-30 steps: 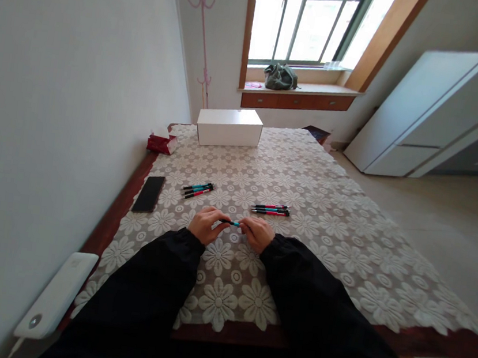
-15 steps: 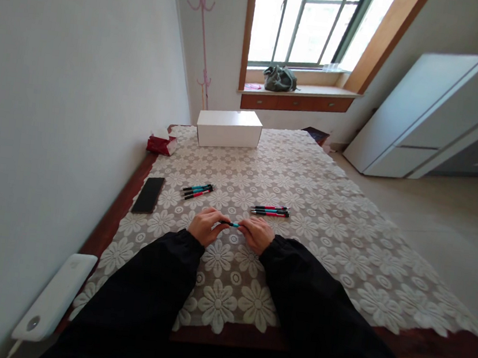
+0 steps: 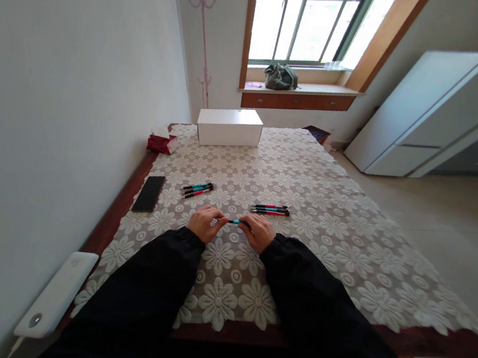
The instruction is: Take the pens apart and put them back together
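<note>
Gripping a teal pen (image 3: 235, 222) at mid-frame, your left hand (image 3: 204, 223) and right hand (image 3: 261, 233) clenched on its ends.

Your left hand (image 3: 204, 223) and right hand (image 3: 260, 232) sit side by side over the near middle of the table (image 3: 329, 225), a pen (image 3: 236, 222) spanning between them; just behind the right hand lies one pen group (image 3: 270, 209); behind and left of the left hand lies a second pen group (image 3: 198, 189); left of that, by the table's left edge, a phone (image 3: 149, 193); further back along that edge, a tissue pack (image 3: 161, 143); right of it, at the far end, a box (image 3: 229, 127); behind the table, a bag (image 3: 280, 77) on the windowsill (image 3: 319, 89).
</note>
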### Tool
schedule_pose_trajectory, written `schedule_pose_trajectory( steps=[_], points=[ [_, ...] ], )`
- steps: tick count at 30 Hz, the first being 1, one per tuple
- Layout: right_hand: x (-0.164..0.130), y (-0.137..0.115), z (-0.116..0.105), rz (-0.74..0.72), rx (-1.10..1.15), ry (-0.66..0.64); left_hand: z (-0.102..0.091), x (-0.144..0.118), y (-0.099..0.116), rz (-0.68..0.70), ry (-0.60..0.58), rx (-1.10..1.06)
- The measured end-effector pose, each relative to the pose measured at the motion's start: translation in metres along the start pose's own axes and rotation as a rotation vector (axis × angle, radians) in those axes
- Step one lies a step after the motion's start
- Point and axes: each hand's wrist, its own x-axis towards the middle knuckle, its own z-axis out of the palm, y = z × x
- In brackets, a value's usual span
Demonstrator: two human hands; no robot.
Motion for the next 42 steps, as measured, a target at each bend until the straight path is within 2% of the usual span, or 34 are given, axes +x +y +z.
schedule_pose_trajectory(
  steps=[5, 9, 11, 14, 17, 24, 30, 34, 38, 40, 42],
  points=[
    [-0.001, 0.001, 0.0, 0.02, -0.049, -0.025, 0.0, 0.0, 0.001, 0.063, -0.015, -0.036],
    [-0.001, 0.003, 0.001, 0.034, -0.055, -0.017, -0.002, 0.0, 0.002, 0.025, 0.044, -0.038],
    [0.0, 0.002, 0.001, 0.027, -0.035, 0.0, -0.002, 0.001, 0.001, 0.017, 0.036, -0.013],
    [-0.001, 0.003, 0.001, 0.029, -0.033, -0.018, -0.001, 0.001, -0.001, 0.07, 0.0, -0.003],
    [-0.002, 0.004, 0.002, 0.039, -0.049, -0.049, -0.002, 0.002, -0.001, 0.11, 0.015, -0.019],
    [0.0, 0.003, 0.001, 0.01, -0.023, 0.038, -0.002, 0.002, -0.001, 0.059, 0.036, 0.015],
    [0.0, -0.003, -0.004, 0.017, -0.015, 0.005, 0.001, 0.001, -0.003, 0.115, 0.044, -0.002],
    [0.001, -0.003, -0.007, 0.066, 0.0, 0.053, 0.0, 0.001, -0.004, 0.08, 0.105, -0.006],
    [0.003, 0.002, -0.01, 0.254, 0.086, 0.178, -0.003, 0.002, -0.006, 0.012, 0.217, -0.028],
    [0.003, 0.004, -0.011, 0.34, 0.145, 0.186, -0.004, 0.002, -0.006, -0.007, 0.239, -0.044],
    [0.003, 0.004, -0.01, 0.349, 0.184, 0.157, -0.004, 0.001, -0.004, -0.013, 0.229, -0.064]
  ],
)
